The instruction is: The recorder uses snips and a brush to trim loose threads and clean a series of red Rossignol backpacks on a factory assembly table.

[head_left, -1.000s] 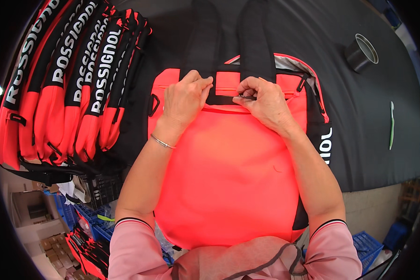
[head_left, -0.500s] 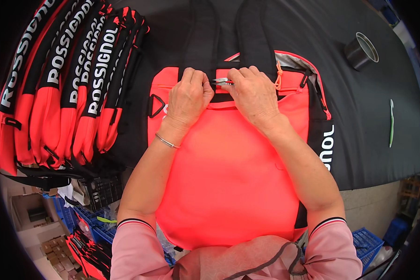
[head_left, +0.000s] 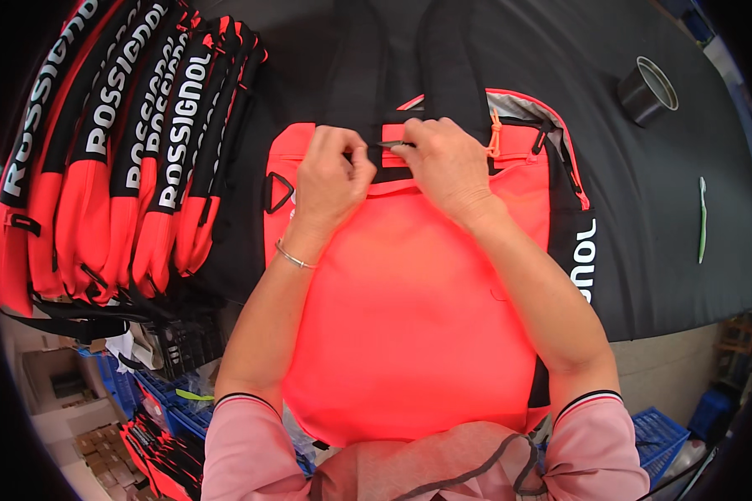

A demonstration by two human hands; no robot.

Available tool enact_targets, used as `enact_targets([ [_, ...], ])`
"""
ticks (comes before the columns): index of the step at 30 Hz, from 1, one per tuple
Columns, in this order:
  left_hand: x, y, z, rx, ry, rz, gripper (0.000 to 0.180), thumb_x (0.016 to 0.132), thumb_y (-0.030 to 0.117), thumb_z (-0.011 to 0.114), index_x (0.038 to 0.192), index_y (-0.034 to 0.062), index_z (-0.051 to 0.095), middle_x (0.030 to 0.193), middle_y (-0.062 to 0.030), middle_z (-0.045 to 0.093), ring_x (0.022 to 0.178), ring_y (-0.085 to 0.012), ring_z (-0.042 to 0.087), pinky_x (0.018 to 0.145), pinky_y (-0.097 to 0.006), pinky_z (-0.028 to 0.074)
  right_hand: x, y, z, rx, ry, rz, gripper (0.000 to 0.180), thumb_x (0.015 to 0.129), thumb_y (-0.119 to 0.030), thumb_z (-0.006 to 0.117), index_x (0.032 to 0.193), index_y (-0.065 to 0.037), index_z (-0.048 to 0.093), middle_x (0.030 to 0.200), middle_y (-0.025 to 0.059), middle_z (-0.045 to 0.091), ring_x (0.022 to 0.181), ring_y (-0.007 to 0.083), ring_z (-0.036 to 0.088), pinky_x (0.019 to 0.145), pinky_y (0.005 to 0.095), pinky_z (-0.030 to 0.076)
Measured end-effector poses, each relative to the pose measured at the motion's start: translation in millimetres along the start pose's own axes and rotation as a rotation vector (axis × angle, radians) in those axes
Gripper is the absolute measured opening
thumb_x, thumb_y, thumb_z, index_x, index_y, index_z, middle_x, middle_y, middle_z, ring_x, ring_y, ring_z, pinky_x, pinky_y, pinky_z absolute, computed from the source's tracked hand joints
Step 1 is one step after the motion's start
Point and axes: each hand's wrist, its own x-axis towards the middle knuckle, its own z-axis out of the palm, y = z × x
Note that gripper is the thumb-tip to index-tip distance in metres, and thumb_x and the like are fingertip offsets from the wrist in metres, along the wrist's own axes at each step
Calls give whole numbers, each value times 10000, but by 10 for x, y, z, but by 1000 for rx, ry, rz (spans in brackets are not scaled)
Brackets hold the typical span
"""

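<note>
A bright coral-red and black backpack (head_left: 409, 317) lies on the black-covered table in front of me, its shoulder straps (head_left: 451, 67) stretching away. Over its top edge, my right hand (head_left: 447, 163) grips small metal thread snips (head_left: 390, 144). Their thin tip points left; the handles are mostly hidden in my fingers. My left hand (head_left: 336, 175) is just left of the tip, thumb and forefinger pinched together; anything between them is too small to make out. To the right of my right hand, an orange cord (head_left: 495, 134) sits by an open zip that bares grey lining (head_left: 522, 107).
Several matching red-and-black backpacks (head_left: 154, 167) stand in a row at the left. On the black tabletop (head_left: 643, 225) are a dark metal cup (head_left: 647, 90) and a green-handled tool (head_left: 703, 221) at the right. Blue crates (head_left: 658, 438) stand below the table.
My left hand has drawn slightly down and away from the snips, its fingers more curled. The snips have turned so that only a thin dark edge shows. The backpack has shifted slightly left.
</note>
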Motion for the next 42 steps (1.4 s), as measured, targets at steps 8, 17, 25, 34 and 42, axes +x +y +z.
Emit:
enact_targets([
  [8, -19, -11, -42, -110, 9, -36, 343, 804, -21, 753, 1128, 88, 729, 907, -63, 602, 663, -110, 613, 540, -232, 515, 19, -38, -215, 269, -9, 296, 280, 852, -259, 762, 954, -29, 639, 813, 92, 672, 855, 278, 645, 730, 426, 526],
  [17, 64, -39, 134, 261, -51, 150, 123, 790, -11, 701, 851, 20, 600, 827, -89, 582, 640, -254, 606, 545, -348, 514, -27, 22, -40, 104, 36, 77, 231, 850, -231, 753, 935, -55, 630, 837, 51, 656, 844, 248, 621, 725, 399, 519],
  [25, 9, -76, 184, 264, 24, 149, 150, 798, -10, 682, 881, 29, 563, 835, -96, 566, 669, -268, 609, 539, -366, 522, -12, 8, 14, 2, 43, -70, 206, 814, -186, 760, 894, -70, 611, 781, 52, 611, 805, 252, 593, 723, 404, 501],
  [34, -54, -37, 76, 86, -45, -46, 84, 862, 0, 665, 903, 13, 593, 867, -68, 578, 662, -160, 602, 562, -298, 512, 18, 14, 15, -2, 48, -128, 184, 843, -205, 732, 877, -63, 620, 782, 69, 630, 830, 248, 617, 736, 390, 502],
  [42, -159, 123, -156, -317, 39, -299, 128, 999, 59, 540, 1020, -24, 634, 941, -51, 576, 697, -90, 597, 655, -239, 572, -1, 47, -47, 131, 10, -28, 210, 817, -198, 766, 902, -59, 634, 770, 59, 623, 809, 250, 610, 716, 413, 503],
])
